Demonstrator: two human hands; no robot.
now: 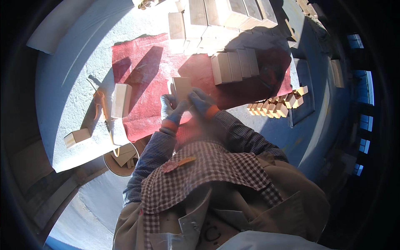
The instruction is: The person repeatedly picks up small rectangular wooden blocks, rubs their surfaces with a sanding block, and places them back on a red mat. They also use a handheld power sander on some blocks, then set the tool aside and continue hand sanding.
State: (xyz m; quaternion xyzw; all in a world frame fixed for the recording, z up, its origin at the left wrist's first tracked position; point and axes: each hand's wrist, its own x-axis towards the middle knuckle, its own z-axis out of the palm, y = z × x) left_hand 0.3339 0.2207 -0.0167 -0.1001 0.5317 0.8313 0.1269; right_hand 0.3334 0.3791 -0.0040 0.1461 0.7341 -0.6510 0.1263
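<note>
Room over red cloth [146, 102] left of fingers [166, 101], block row [234, 66] obstructing ahead-right

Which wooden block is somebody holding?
The wooden block above the red cloth, held by the left hand and right hand. The other blocks sit with no hand on them.

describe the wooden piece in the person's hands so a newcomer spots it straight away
Find the wrinkled red cloth on the large pale work surface, then the grey-gloved left hand and grey-gloved right hand above it. At their fingertips is a pale, rectangular wooden piece. Unlike the row of pale wooden blocks farther right on the cloth, it alone is held.
</note>
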